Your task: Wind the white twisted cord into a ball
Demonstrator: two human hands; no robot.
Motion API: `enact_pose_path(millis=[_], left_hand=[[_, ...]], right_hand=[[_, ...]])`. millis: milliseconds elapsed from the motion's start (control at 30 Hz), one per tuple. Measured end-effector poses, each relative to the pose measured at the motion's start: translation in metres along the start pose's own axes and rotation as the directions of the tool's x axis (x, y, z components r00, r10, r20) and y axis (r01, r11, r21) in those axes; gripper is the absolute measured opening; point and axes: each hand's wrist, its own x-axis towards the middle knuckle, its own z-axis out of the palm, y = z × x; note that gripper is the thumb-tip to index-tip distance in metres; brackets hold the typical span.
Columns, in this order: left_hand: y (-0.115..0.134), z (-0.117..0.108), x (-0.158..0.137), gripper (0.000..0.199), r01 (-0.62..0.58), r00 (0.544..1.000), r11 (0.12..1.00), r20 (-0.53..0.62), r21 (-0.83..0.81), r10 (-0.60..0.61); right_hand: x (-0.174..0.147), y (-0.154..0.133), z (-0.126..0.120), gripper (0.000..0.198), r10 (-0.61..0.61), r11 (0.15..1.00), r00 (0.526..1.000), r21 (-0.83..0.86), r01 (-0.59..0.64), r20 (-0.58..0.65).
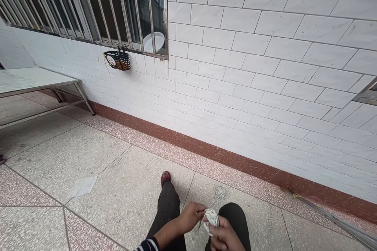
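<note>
A ball of white yarn (212, 217) is held over my lap, between my knees. My right hand (224, 236) grips it from below and the right, fingers curled round its lower side. At its left side my left hand (191, 216) is closed in a pinch, seemingly on a strand of the yarn; the strand itself is hard to make out between the fingertips. Beyond my hands, a second, smaller ball of yarn (220, 192) lies on the speckled floor, with a thin strand running from it toward my hands.
A white-tiled wall (235, 70) rises ahead above a red-brown skirting. A black basket (119, 60) hangs from the window bars. To the left stands a metal-framed table (38, 78); a pale sheet (84, 186) lies on the floor. Thin rods (332, 217) lie along the wall at right.
</note>
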Motion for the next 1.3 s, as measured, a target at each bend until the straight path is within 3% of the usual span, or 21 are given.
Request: enact_pose_path(millis=[167, 367, 533, 667, 933, 1133, 1300], left_hand=[[0.008, 0.010, -0.007, 0.046, 0.036, 0.997, 0.909, 0.080, -0.415, -0.002], [0.020, -0.004, -0.013, 0.060, 0.071, 0.997, 0.783, 0.075, -0.619, -0.031], [0.041, -0.023, -0.019, 0.057, 0.085, 0.996, 0.805, 0.045, -0.587, -0.072], [0.050, -0.024, -0.018, 0.057, 0.119, 0.993, 0.833, 0.058, -0.541, -0.105], [0.049, -0.020, -0.020, 0.051, 0.149, 0.988, 0.774, 0.115, -0.616, -0.099], [0.058, -0.022, -0.020, 0.059, 0.180, 0.982, 0.659, 0.167, -0.730, -0.082], [0.070, -0.026, -0.021, 0.050, 0.183, 0.978, 0.717, 0.199, -0.672, -0.062]], right_hand=[[0.009, -0.014, 0.012, 0.040, -0.052, 0.985, 0.992, 0.160, 0.070, -0.115], [0.011, -0.021, 0.020, 0.041, 0.004, 0.957, 0.982, 0.285, 0.051, -0.188], [0.005, -0.027, 0.025, 0.036, 0.019, 0.958, 0.987, 0.286, 0.027, -0.157], [0.004, -0.028, 0.028, 0.033, -0.002, 0.975, 0.992, 0.221, 0.031, -0.130], [0.000, -0.028, 0.029, 0.029, -0.011, 0.984, 0.999, 0.175, 0.019, -0.046], [-0.002, -0.037, 0.028, 0.031, -0.009, 0.984, 0.998, 0.179, 0.020, -0.061], [-0.003, -0.042, 0.024, 0.032, 0.005, 0.986, 0.999, 0.169, 0.002, -0.039]])
